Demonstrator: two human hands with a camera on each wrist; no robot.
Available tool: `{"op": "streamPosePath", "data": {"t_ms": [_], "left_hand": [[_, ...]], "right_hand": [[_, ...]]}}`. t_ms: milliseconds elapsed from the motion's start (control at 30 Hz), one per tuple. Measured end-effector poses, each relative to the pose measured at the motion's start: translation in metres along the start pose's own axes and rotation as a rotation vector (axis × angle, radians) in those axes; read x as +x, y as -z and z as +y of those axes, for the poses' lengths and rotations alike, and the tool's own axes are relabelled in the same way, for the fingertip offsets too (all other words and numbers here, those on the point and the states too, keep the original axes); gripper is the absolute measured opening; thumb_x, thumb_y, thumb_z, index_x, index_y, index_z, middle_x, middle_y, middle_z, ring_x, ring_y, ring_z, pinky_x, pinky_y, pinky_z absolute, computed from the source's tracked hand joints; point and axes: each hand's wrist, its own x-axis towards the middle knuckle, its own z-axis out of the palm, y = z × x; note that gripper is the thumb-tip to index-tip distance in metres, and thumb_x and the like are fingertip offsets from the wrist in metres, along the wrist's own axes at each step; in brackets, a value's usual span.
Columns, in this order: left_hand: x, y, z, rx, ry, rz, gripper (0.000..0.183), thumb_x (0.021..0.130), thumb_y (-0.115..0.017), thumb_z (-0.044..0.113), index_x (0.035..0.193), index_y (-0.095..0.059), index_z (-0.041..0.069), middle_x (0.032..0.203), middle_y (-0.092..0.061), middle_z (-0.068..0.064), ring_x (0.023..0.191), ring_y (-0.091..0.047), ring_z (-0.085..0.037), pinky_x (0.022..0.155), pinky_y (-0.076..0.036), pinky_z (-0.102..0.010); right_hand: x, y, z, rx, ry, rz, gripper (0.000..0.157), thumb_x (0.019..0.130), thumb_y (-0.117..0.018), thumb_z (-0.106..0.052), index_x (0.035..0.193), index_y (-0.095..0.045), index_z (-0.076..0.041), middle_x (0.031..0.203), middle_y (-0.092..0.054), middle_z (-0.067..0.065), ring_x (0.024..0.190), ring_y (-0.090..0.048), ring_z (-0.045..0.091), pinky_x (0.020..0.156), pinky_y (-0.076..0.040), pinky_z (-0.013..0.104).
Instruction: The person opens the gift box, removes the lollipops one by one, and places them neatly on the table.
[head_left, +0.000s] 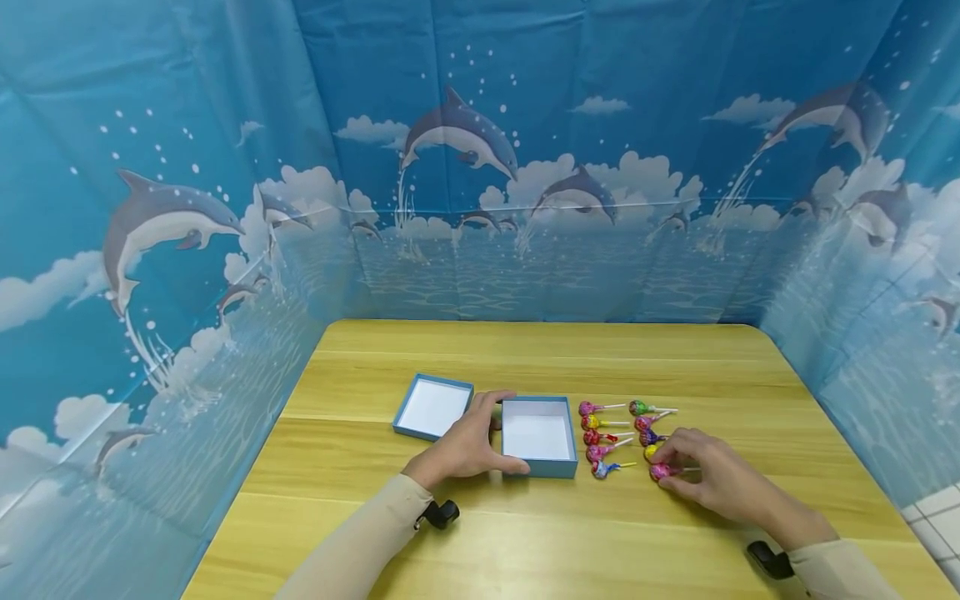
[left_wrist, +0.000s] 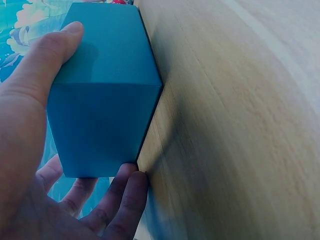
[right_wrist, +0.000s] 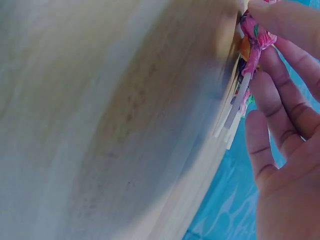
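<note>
My left hand point(head_left: 468, 439) grips a blue box point(head_left: 551, 468) with a white inside, its top uncovered. In the left wrist view the thumb lies along one side of the box point(left_wrist: 107, 130) and the fingers curl at the opposite side. A pink-wrapped lollipop point(head_left: 659, 472) lies at the near end of the right column of lollipops, and my right hand point(head_left: 712, 479) pinches its head between thumb and fingers. The right wrist view shows this lollipop's wrapper point(right_wrist: 254, 50) with its white stick pointing away from the thumb. A yellow lollipop point(head_left: 651, 452) is partly hidden behind the fingers.
The box lid point(head_left: 433, 406) lies inside-up left of the box. Several lollipops stand in two columns right of the box, among them a blue one point(head_left: 602, 469), a red one point(head_left: 592, 437) and a green one point(head_left: 639, 407). A dolphin-print curtain point(head_left: 480, 267) surrounds the wooden table point(head_left: 525, 542).
</note>
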Motion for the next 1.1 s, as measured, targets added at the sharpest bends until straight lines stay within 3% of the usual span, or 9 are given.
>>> {"op": "streamPosePath", "data": {"t_ms": [300, 600, 1100], "left_hand": [[0.0006, -0.0006, -0.0002, -0.007, -0.003, -0.001, 0.117, 0.092, -0.101, 0.053, 0.183, -0.031, 0.031, 0.165, -0.048, -0.012, 0.136, -0.063, -0.023, 0.109, -0.060, -0.047], [0.0008, -0.0011, 0.0002, -0.012, 0.003, 0.005, 0.117, 0.091, -0.102, 0.052, 0.182, -0.032, 0.031, 0.162, -0.049, -0.011, 0.135, -0.063, -0.022, 0.109, -0.060, -0.045], [-0.0005, -0.0015, -0.0016, -0.006, -0.007, 0.011, 0.117, 0.091, -0.102, 0.053, 0.182, -0.032, 0.032, 0.163, -0.048, -0.010, 0.137, -0.063, -0.022, 0.111, -0.060, -0.046]], "right_hand": [[0.0000, -0.0024, 0.0026, -0.059, 0.043, 0.089, 0.041, 0.084, -0.105, -0.007, 0.109, -0.081, -0.030, 0.102, -0.066, -0.018, 0.090, -0.060, -0.006, 0.071, -0.059, 0.022], [0.0021, -0.0059, 0.0039, -0.081, 0.046, 0.103, 0.045, 0.081, -0.107, -0.007, 0.109, -0.080, -0.031, 0.096, -0.062, -0.023, 0.088, -0.054, -0.005, 0.070, -0.052, 0.023], [0.0028, -0.0059, 0.0037, -0.062, 0.073, 0.105, 0.045, 0.080, -0.107, -0.009, 0.112, -0.081, -0.026, 0.100, -0.067, -0.021, 0.088, -0.058, -0.005, 0.071, -0.054, 0.023]]}}
